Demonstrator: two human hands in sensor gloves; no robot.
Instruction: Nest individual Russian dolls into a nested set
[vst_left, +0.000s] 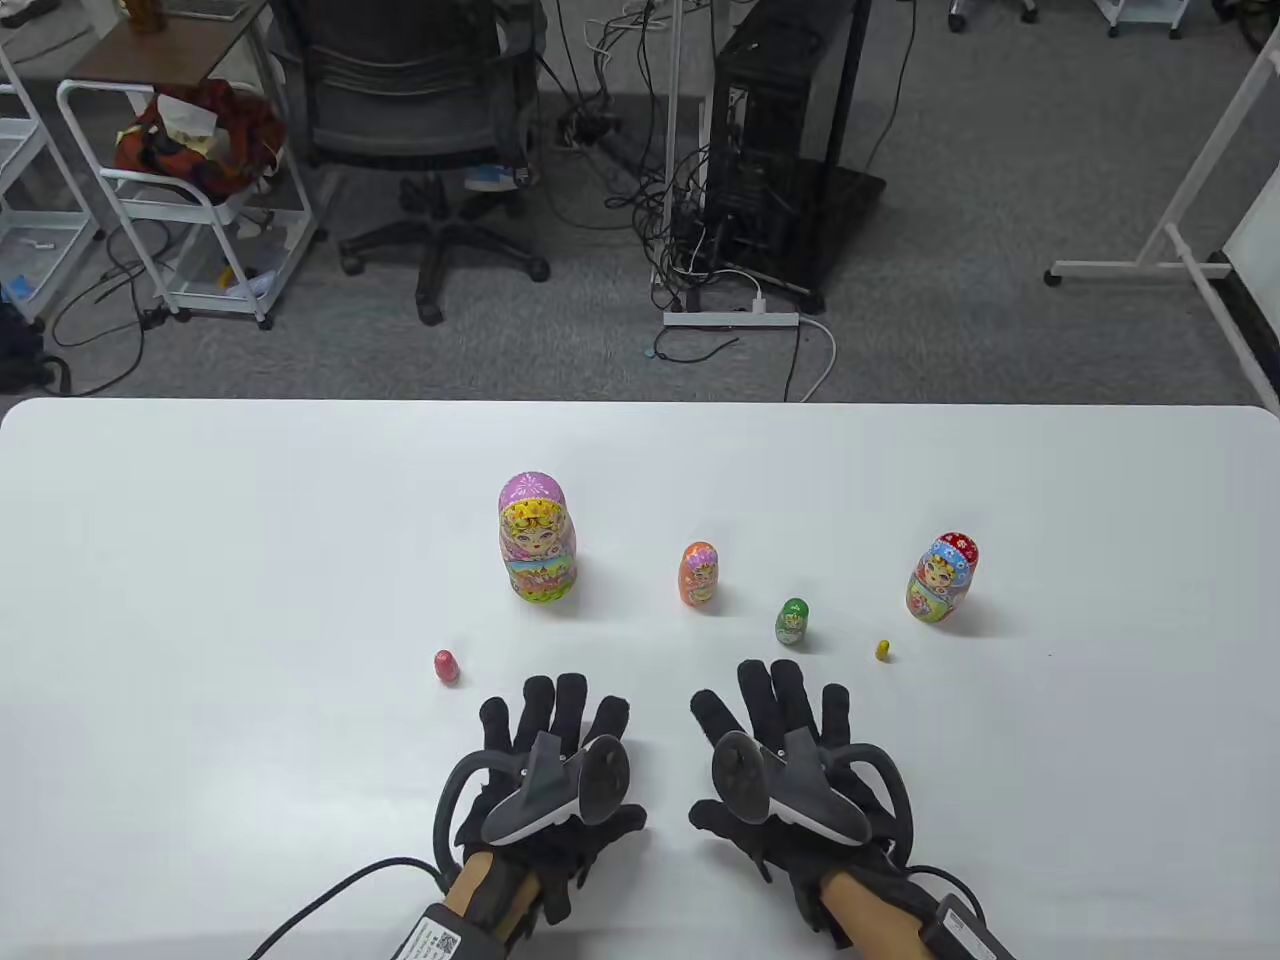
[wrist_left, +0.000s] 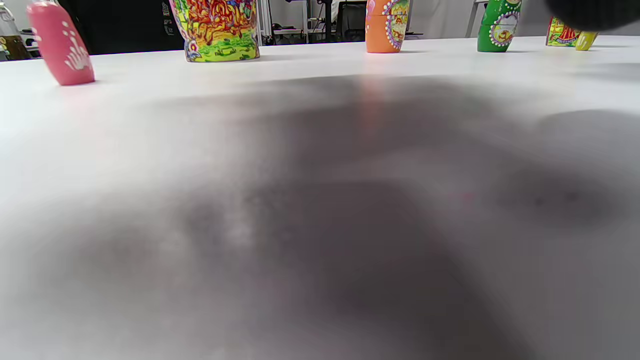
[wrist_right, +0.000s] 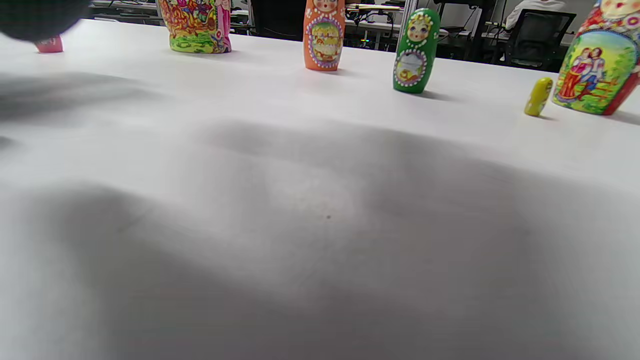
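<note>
Both hands, left hand (vst_left: 545, 770) and right hand (vst_left: 790, 770), rest flat on the table (vst_left: 200, 560), grips wide and empty. Six closed dolls stand apart. The tiny yellow doll (vst_left: 882, 651) could roll away if nudged.

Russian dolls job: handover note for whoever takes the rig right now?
Left hand: flat on the white table, fingers spread, holding nothing.
Right hand: same, flat and empty.
All six dolls stand upright, closed and apart: pink doll (largest) back left, orange doll centre, green doll right of it, red-and-blue doll far right, tiny yellow doll in front of that one, tiny red doll front left.
Done: nothing nested.
Left: everything. Open each doll in turn and nest, probably smallest first.
</note>
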